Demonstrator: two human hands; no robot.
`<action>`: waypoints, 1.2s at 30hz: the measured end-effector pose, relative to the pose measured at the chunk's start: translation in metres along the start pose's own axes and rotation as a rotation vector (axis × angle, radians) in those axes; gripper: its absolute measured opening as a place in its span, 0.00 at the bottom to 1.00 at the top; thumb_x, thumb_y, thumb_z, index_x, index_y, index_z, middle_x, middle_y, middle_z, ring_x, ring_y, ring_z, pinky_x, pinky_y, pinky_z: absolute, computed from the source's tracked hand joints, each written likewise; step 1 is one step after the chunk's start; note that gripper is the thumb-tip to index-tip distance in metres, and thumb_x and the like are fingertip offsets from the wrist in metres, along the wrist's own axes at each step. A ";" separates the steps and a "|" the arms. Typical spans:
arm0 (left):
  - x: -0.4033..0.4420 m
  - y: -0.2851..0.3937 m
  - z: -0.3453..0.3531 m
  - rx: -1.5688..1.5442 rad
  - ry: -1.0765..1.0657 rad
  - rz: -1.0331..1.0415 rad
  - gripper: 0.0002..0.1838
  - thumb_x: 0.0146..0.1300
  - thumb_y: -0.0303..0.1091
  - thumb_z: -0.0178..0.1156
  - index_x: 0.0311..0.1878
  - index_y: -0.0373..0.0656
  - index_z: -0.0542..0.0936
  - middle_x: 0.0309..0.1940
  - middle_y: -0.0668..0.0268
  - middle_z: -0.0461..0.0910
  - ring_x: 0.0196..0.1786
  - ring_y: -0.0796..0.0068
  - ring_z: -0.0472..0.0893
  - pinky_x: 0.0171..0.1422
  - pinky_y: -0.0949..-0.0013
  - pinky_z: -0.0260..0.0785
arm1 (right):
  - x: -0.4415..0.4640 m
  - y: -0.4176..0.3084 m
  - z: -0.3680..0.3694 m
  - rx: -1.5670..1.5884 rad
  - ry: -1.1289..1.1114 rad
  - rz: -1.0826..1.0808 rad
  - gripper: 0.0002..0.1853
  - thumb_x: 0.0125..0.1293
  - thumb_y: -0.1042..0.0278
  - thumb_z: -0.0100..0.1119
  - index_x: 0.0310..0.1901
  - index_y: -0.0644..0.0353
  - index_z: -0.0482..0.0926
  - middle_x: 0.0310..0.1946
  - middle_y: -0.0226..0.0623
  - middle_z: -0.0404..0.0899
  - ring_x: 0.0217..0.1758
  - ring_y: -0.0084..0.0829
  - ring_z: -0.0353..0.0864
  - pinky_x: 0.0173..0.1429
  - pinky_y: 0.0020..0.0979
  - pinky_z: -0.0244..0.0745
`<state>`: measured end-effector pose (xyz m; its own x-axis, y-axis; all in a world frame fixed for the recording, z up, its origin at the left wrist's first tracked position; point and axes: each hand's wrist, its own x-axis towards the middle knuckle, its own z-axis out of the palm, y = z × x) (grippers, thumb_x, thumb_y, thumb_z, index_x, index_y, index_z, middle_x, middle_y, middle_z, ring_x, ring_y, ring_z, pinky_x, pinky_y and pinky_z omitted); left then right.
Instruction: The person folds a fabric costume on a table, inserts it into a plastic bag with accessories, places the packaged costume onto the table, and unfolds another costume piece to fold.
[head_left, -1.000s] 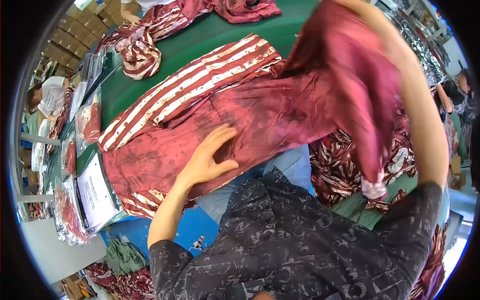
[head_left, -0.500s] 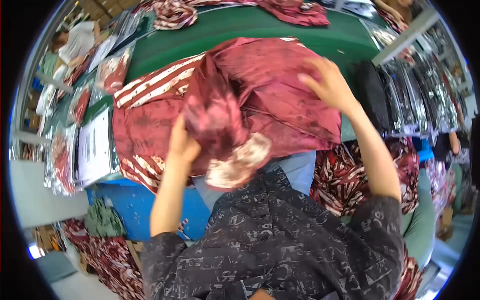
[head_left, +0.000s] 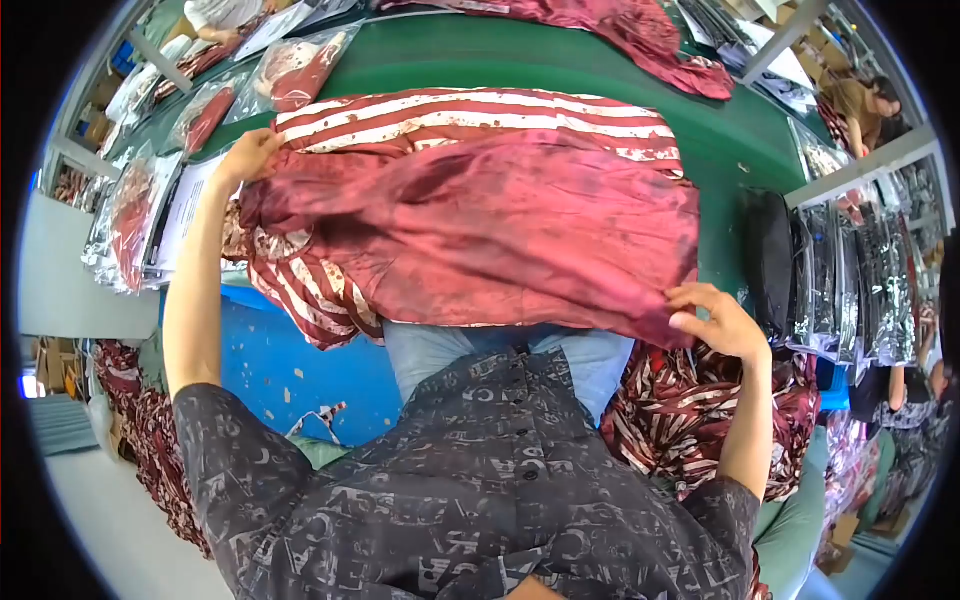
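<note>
Across the green table and over my lap lies a red garment (head_left: pixel 530 230), with its plain, dark-blotched red side up and a white-striped part (head_left: pixel 480 120) showing along the far edge. My left hand (head_left: pixel 247 160) is closed on the garment's far left end, where the cloth narrows. At the near right corner, my right hand (head_left: pixel 722 318) pinches the edge of the cloth between thumb and fingers. A striped fold (head_left: pixel 315 295) hangs over the table's near edge at left. The red cloth between my hands is spread lengthwise with some creases.
Clear bags with red garments (head_left: pixel 300 75) lie at far left, beside a printed sheet (head_left: pixel 190 215). Several bagged dark packs (head_left: pixel 850 290) stand at right. More striped cloth (head_left: pixel 700 420) is heaped beside my right thigh. Another red garment (head_left: pixel 660 45) lies at the back. A co-worker (head_left: pixel 860 110) is at far right.
The bunched cloth has been spread out flat. My left hand has moved out to the far left with the garment's end, and my right hand has come down to the near right corner.
</note>
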<state>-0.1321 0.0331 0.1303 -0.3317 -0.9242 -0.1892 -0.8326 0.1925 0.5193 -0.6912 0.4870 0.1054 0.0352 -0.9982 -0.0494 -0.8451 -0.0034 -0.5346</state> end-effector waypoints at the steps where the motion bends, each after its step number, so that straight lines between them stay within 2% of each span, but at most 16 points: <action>1: 0.007 0.007 0.001 0.144 0.071 -0.043 0.19 0.72 0.45 0.56 0.53 0.36 0.80 0.42 0.63 0.83 0.47 0.77 0.79 0.56 0.70 0.70 | 0.005 -0.007 -0.005 0.130 -0.018 0.070 0.15 0.66 0.68 0.60 0.53 0.62 0.79 0.49 0.43 0.81 0.56 0.44 0.78 0.61 0.38 0.71; 3: -0.013 0.021 0.030 0.039 0.125 0.109 0.20 0.72 0.44 0.57 0.55 0.37 0.78 0.44 0.60 0.82 0.49 0.73 0.79 0.58 0.68 0.70 | 0.023 -0.013 -0.015 0.393 -0.056 0.209 0.13 0.69 0.68 0.59 0.51 0.64 0.80 0.48 0.44 0.82 0.52 0.38 0.81 0.55 0.33 0.75; 7: -0.096 0.034 0.081 0.015 0.313 0.317 0.23 0.67 0.45 0.63 0.58 0.38 0.76 0.52 0.54 0.81 0.60 0.61 0.77 0.65 0.62 0.66 | 0.092 0.017 -0.015 -0.056 0.409 -0.024 0.13 0.71 0.67 0.57 0.51 0.65 0.80 0.47 0.44 0.83 0.50 0.35 0.82 0.55 0.31 0.74; 9: -0.116 0.020 0.100 0.320 0.478 0.540 0.26 0.63 0.44 0.66 0.60 0.40 0.76 0.59 0.53 0.78 0.68 0.53 0.70 0.70 0.58 0.62 | 0.132 0.032 -0.018 -0.078 0.404 -0.038 0.14 0.69 0.65 0.59 0.51 0.65 0.80 0.49 0.46 0.82 0.53 0.40 0.81 0.57 0.34 0.74; 11: -0.111 -0.004 0.099 0.365 0.513 0.494 0.25 0.63 0.42 0.65 0.59 0.39 0.76 0.60 0.54 0.77 0.69 0.52 0.69 0.70 0.57 0.62 | 0.154 0.040 -0.008 -0.094 0.406 -0.066 0.15 0.67 0.63 0.61 0.50 0.64 0.80 0.50 0.48 0.82 0.57 0.45 0.80 0.60 0.37 0.73; 14: -0.100 -0.063 0.089 0.456 0.593 0.372 0.22 0.63 0.38 0.65 0.58 0.39 0.77 0.61 0.55 0.76 0.70 0.49 0.66 0.71 0.55 0.60 | 0.184 0.051 0.006 -0.053 0.104 -0.039 0.16 0.68 0.61 0.62 0.49 0.66 0.80 0.44 0.45 0.83 0.44 0.37 0.81 0.52 0.32 0.74; 16: -0.079 -0.104 0.079 0.265 0.548 0.398 0.19 0.67 0.40 0.60 0.56 0.38 0.80 0.58 0.53 0.78 0.67 0.53 0.70 0.72 0.58 0.61 | 0.191 0.058 0.005 -0.084 0.020 -0.075 0.17 0.67 0.60 0.63 0.48 0.65 0.79 0.41 0.43 0.83 0.43 0.36 0.79 0.51 0.33 0.73; 18: -0.072 -0.101 0.071 0.091 0.676 0.474 0.13 0.72 0.38 0.55 0.47 0.38 0.82 0.47 0.55 0.81 0.52 0.61 0.78 0.61 0.63 0.68 | 0.195 0.056 0.008 -0.027 -0.002 -0.105 0.16 0.67 0.59 0.64 0.46 0.65 0.79 0.36 0.40 0.81 0.40 0.32 0.77 0.49 0.32 0.71; 20: -0.072 -0.117 0.045 -0.174 0.613 0.109 0.15 0.75 0.38 0.52 0.37 0.37 0.78 0.31 0.62 0.76 0.36 0.75 0.73 0.44 0.69 0.68 | 0.190 0.052 0.000 0.068 0.005 -0.080 0.15 0.66 0.61 0.64 0.44 0.65 0.78 0.33 0.36 0.79 0.39 0.28 0.73 0.47 0.31 0.69; 22: -0.095 -0.074 0.006 -0.241 0.733 0.283 0.17 0.76 0.39 0.52 0.31 0.38 0.72 0.24 0.69 0.66 0.31 0.83 0.64 0.34 0.72 0.59 | 0.189 0.059 -0.009 0.059 -0.044 -0.064 0.14 0.66 0.62 0.64 0.43 0.65 0.77 0.33 0.35 0.78 0.38 0.26 0.71 0.47 0.30 0.68; 25: -0.127 -0.043 -0.081 0.101 0.594 0.261 0.18 0.73 0.43 0.57 0.36 0.36 0.76 0.23 0.69 0.68 0.30 0.79 0.66 0.35 0.70 0.62 | 0.189 0.063 -0.008 0.191 0.010 -0.014 0.14 0.66 0.63 0.65 0.42 0.67 0.76 0.32 0.36 0.77 0.38 0.25 0.69 0.47 0.28 0.68; 27: -0.124 -0.044 -0.112 0.270 0.515 0.238 0.18 0.71 0.44 0.59 0.36 0.36 0.77 0.21 0.66 0.69 0.28 0.78 0.67 0.34 0.68 0.63 | 0.190 0.052 -0.001 0.030 0.129 -0.015 0.16 0.67 0.60 0.63 0.42 0.68 0.77 0.33 0.41 0.79 0.38 0.29 0.73 0.46 0.30 0.69; 30: -0.090 -0.046 -0.135 0.493 0.210 0.413 0.21 0.68 0.49 0.61 0.30 0.38 0.77 0.20 0.58 0.75 0.25 0.71 0.77 0.31 0.66 0.66 | 0.194 0.029 0.015 -0.136 0.213 0.015 0.18 0.68 0.57 0.62 0.42 0.68 0.78 0.34 0.46 0.80 0.38 0.35 0.77 0.46 0.34 0.71; 34: -0.041 -0.093 -0.074 0.648 0.101 0.126 0.26 0.63 0.60 0.61 0.35 0.42 0.82 0.31 0.54 0.83 0.37 0.50 0.83 0.42 0.55 0.73 | 0.207 0.030 0.041 -0.349 0.313 0.056 0.22 0.69 0.51 0.59 0.42 0.68 0.79 0.35 0.55 0.81 0.41 0.48 0.81 0.46 0.43 0.73; 35: -0.029 -0.121 -0.056 0.647 0.110 0.114 0.26 0.63 0.60 0.61 0.35 0.42 0.82 0.31 0.54 0.83 0.37 0.50 0.83 0.42 0.55 0.73 | 0.208 0.036 0.046 -0.396 0.360 0.027 0.23 0.69 0.49 0.58 0.41 0.68 0.79 0.35 0.56 0.81 0.41 0.53 0.80 0.46 0.46 0.72; 36: -0.014 -0.152 -0.041 0.674 0.360 0.322 0.25 0.62 0.58 0.62 0.39 0.41 0.83 0.31 0.54 0.84 0.37 0.48 0.82 0.43 0.55 0.74 | 0.210 0.035 0.050 -0.395 0.360 0.013 0.23 0.69 0.49 0.58 0.41 0.68 0.79 0.35 0.56 0.81 0.41 0.53 0.80 0.46 0.46 0.72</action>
<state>0.0173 0.0036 0.0880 -0.5327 -0.8169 0.2212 -0.8463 0.5165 -0.1305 -0.6865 0.2806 0.0339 -0.1030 -0.9557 0.2756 -0.9832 0.0557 -0.1740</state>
